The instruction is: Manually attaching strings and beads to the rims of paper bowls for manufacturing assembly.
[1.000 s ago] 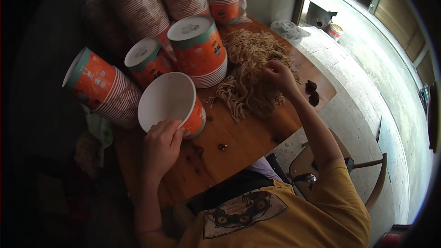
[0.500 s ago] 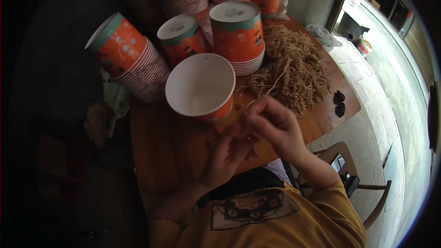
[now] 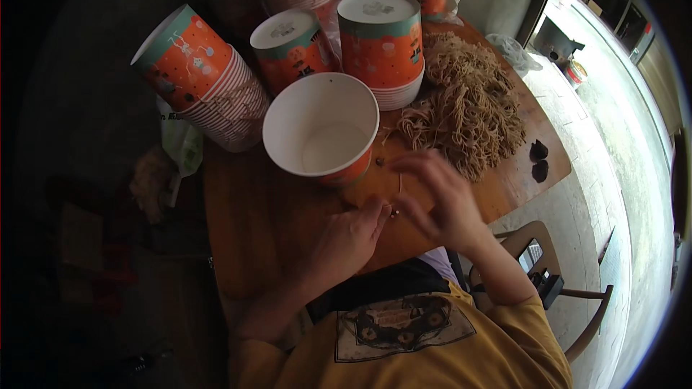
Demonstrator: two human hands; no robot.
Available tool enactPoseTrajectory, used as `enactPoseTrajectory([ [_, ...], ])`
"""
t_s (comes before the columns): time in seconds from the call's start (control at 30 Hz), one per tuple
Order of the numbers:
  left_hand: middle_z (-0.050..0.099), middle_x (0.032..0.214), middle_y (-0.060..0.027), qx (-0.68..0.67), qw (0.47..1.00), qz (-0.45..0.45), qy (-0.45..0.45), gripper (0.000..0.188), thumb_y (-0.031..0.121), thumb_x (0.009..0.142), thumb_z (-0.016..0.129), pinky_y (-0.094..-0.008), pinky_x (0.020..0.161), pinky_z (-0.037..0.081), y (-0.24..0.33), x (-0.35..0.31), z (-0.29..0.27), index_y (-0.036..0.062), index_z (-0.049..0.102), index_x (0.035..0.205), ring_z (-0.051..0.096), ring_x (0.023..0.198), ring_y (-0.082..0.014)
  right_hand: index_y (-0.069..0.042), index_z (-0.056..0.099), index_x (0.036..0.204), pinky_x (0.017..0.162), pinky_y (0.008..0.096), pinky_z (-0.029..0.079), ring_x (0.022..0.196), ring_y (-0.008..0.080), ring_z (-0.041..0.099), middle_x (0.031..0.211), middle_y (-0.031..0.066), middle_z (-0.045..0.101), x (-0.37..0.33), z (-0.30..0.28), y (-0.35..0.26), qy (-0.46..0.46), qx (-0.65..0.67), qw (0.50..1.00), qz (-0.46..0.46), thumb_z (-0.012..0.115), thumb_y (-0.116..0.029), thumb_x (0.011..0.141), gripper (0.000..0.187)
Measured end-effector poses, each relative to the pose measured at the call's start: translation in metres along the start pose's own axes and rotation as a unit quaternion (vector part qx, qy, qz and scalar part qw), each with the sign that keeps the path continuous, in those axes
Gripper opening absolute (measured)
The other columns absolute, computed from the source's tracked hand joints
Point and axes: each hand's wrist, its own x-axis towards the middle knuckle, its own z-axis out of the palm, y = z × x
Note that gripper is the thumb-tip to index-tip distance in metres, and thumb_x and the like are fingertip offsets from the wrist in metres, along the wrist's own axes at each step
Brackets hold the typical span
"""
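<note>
My left hand (image 3: 351,234) is closed, thumb and fingertips pinching a thin pale cord (image 3: 401,184) over the near part of the table. Small dark bead-like bits (image 3: 394,213) show by its fingertips; whether they hang on the cord I cannot tell. To its right, my right hand (image 3: 443,202) has its fingers spread, slightly blurred, with the cord passing close to them. Just beyond both hands stands a white-lined orange paper bucket (image 3: 321,126), its mouth facing up. A tangled heap of tan cords (image 3: 472,104) lies beyond my right hand.
Upside-down stacks of orange and green paper buckets (image 3: 380,47) stand behind, and another stack (image 3: 202,79) leans at the left. Two dark pieces (image 3: 539,161) lie near the right edge of the wooden table (image 3: 252,223). A chair (image 3: 530,245) holding a phone stands at the right.
My hands have drawn apart. The right fingers have opened from a pinch and spread, while the left keeps its pinch lower down. The view has shifted slightly.
</note>
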Motion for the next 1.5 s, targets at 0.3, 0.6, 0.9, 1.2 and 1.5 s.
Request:
enactPoseTrajectory([
  [0.3, 0.064, 0.083, -0.0189, -0.029, 0.999, 0.002, -0.04, 0.011, 0.01, 0.092, 0.053, -0.0447, 0.061, 0.049, -0.001, -0.002, -0.034, 0.0042, 0.053, 0.1, 0.063, 0.077, -0.0374, -0.004, 0.056, 0.095, 0.061, 0.043, 0.047, 0.072, 0.0369, 0.06, 0.076, 0.0133, 0.059, -0.017, 0.032, 0.009, -0.115, 0.172, 0.972, 0.107, 0.061, -0.028, 0.089, 0.025],
  [0.6, 0.058, 0.092, -0.0064, 0.167, 0.972, 0.087, 0.144, 0.026, 0.005, 0.081, 0.063, -0.0382, 0.091, 0.037, -0.044, 0.014, -0.089, 0.0087, 0.059, 0.107, 0.055, 0.095, -0.025, -0.001, 0.066, 0.09, 0.061, 0.0258, 0.046, 0.069, 0.009, 0.059, 0.073, 0.0045, 0.062, -0.017, 0.021, 0.023, -0.095, 0.232, 0.939, 0.237, 0.057, -0.017, 0.094, 0.019],
  [0.9, 0.063, 0.102, -0.0021, -0.19, 0.977, -0.089, 0.027, 0.031, 0.002, 0.086, 0.052, -0.0261, 0.081, 0.045, -0.042, 0.028, -0.105, 0.0036, 0.058, 0.116, 0.056, 0.094, -0.0095, 0.0, 0.067, 0.101, 0.069, 0.0239, 0.046, 0.078, 0.0075, 0.058, 0.084, 0.0062, 0.065, -0.007, 0.028, 0.018, -0.047, 0.259, 0.919, 0.294, 0.057, -0.017, 0.094, 0.021],
  [1.2, 0.059, 0.112, -0.0047, -0.334, 0.937, -0.102, 0.011, 0.044, -0.006, 0.079, 0.041, -0.0226, 0.091, 0.041, -0.038, 0.035, -0.119, -0.0028, 0.051, 0.122, 0.054, 0.101, -0.0072, 0.001, 0.066, 0.104, 0.079, 0.0254, 0.048, 0.089, 0.0092, 0.061, 0.093, 0.0066, 0.068, 0.006, 0.047, 0.024, -0.029, 0.28, 0.92, 0.272, 0.057, -0.018, 0.095, 0.022],
  [1.5, 0.059, 0.103, -0.0036, -0.332, 0.935, -0.12, 0.016, 0.031, -0.004, 0.08, 0.044, -0.0221, 0.082, 0.044, -0.047, 0.038, -0.125, -0.0006, 0.05, 0.11, 0.053, 0.088, -0.0059, 0.001, 0.066, 0.103, 0.082, 0.0257, 0.048, 0.091, 0.0093, 0.061, 0.094, 0.0066, 0.069, 0.01, 0.052, 0.027, -0.039, 0.287, 0.912, 0.289, 0.056, -0.019, 0.095, 0.024],
])
